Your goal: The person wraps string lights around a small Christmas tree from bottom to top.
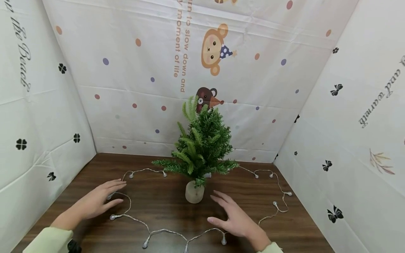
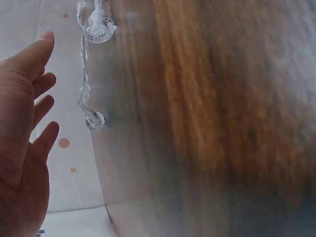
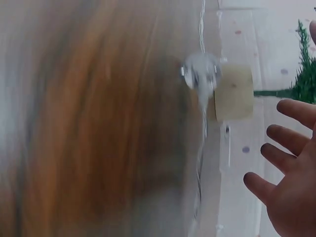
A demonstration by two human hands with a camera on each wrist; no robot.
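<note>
A small artificial Christmas tree [image 1: 205, 140] stands upright on its pale round base [image 1: 194, 192] in the middle of the table. Around it, a string of bulb lights [image 1: 167, 231] lies in a loose loop on the wood. My left hand [image 1: 96, 199] hovers over the left part of the string, fingers extended, holding nothing. My right hand [image 1: 232, 216], fingers spread, is over the string at front right, beside the tree's base and apart from it. Clear round bulbs [image 2: 98, 28] show near the left hand in its wrist view; another bulb [image 3: 201, 71] appears in the right wrist view.
The dark wooden table [image 1: 158, 207] is bounded by a printed white cloth [image 1: 152, 116] at the back and similar cloths on the left [image 1: 38, 116] and right [image 1: 354, 140]. A small pale piece [image 1: 207, 175] lies behind the tree's base.
</note>
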